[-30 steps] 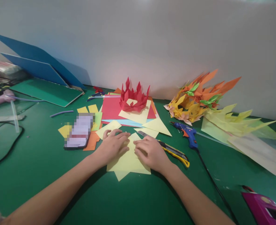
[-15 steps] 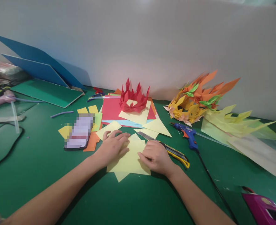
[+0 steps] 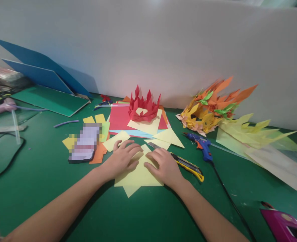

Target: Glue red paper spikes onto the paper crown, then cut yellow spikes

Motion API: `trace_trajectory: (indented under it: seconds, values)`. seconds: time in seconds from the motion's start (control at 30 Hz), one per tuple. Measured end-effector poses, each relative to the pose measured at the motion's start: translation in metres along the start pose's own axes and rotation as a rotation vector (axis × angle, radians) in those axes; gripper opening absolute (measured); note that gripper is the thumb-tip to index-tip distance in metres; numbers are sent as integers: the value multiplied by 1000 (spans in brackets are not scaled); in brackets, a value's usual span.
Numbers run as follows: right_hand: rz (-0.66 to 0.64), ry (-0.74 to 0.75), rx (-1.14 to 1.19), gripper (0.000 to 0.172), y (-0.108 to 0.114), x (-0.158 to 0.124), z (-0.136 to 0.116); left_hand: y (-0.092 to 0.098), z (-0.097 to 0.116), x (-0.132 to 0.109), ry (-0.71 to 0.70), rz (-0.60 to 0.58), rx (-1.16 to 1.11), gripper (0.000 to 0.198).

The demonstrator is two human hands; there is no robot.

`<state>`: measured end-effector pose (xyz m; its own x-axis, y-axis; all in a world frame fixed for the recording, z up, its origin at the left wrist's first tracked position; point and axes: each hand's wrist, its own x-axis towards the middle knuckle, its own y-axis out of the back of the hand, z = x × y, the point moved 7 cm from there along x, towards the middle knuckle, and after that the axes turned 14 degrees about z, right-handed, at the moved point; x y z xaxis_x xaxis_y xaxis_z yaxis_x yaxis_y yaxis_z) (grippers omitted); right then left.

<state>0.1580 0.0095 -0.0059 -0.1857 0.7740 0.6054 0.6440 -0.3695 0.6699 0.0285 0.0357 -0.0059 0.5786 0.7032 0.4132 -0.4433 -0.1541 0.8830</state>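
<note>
Pale yellow paper [image 3: 135,176] lies on the green table, its edges angular and one corner pointing toward me. My left hand [image 3: 123,158] rests on the paper's left side, fingers apart and holding nothing. On the right side, my right hand [image 3: 165,166] lies with its fingers spread and the thumb apart. A yellow and black utility knife [image 3: 188,167] is beside and partly behind my right hand, its blade showing above the fingers. Small yellow pieces [image 3: 117,140] lie just beyond my left hand.
A red paper crown [image 3: 143,109] stands on stacked coloured sheets. A blurred phone [image 3: 85,143] lies left. To the right are a blue glue gun [image 3: 201,144], orange and yellow paper crowns [image 3: 204,116] and a magenta tape measure [image 3: 281,222]. Blue boards [image 3: 42,72] lean at back left.
My right hand has opened from a curled shape, its fingers now spread and slightly farther forward and left on the paper. My left hand has barely moved.
</note>
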Motion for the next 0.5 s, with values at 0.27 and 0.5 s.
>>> trace_trajectory:
  seconds: [0.27,0.5]
  values:
    - [33,-98,113,9,4,2,3,10,2,2,32,136,-25,19]
    - [94,-92,180,4,6,5,-2,24,0,3,100,307,-62,22]
